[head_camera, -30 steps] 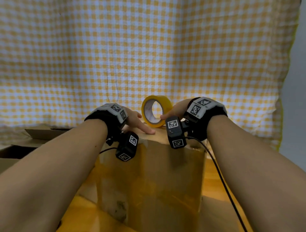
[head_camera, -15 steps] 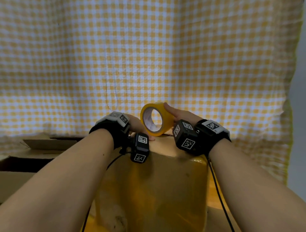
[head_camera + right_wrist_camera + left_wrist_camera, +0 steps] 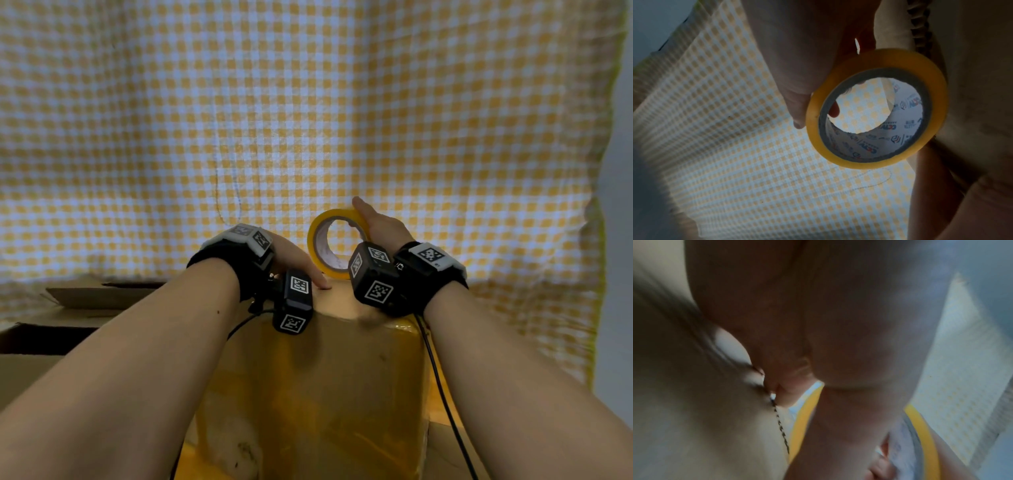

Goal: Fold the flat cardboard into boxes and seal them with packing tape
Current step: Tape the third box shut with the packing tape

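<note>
A brown cardboard box [image 3: 318, 394] stands upright in front of me, its near face glossy with tape. My left hand [image 3: 301, 265] lies flat on the box top, fingers straight and pressing down. Just right of it, a yellow roll of packing tape [image 3: 327, 251] stands on edge at the far side of the top. My right hand [image 3: 371, 222] grips the roll from above and from the right. In the right wrist view the fingers [image 3: 797, 81] curl round the roll's rim [image 3: 937, 97]. The left wrist view is blurred, filled by my palm, with the roll's rim [image 3: 803, 418] beyond it.
Open and flattened cardboard boxes [image 3: 85, 294] lie at the left. A yellow-and-white checked cloth [image 3: 308, 120] hangs close behind the box. A black cable [image 3: 442, 394] runs down from my right wrist over an orange tabletop [image 3: 442, 407].
My right wrist has rolled over, and the hand now holds the roll from the top instead of from the side. The roll has shifted slightly right. My left hand stays pressed on the box top.
</note>
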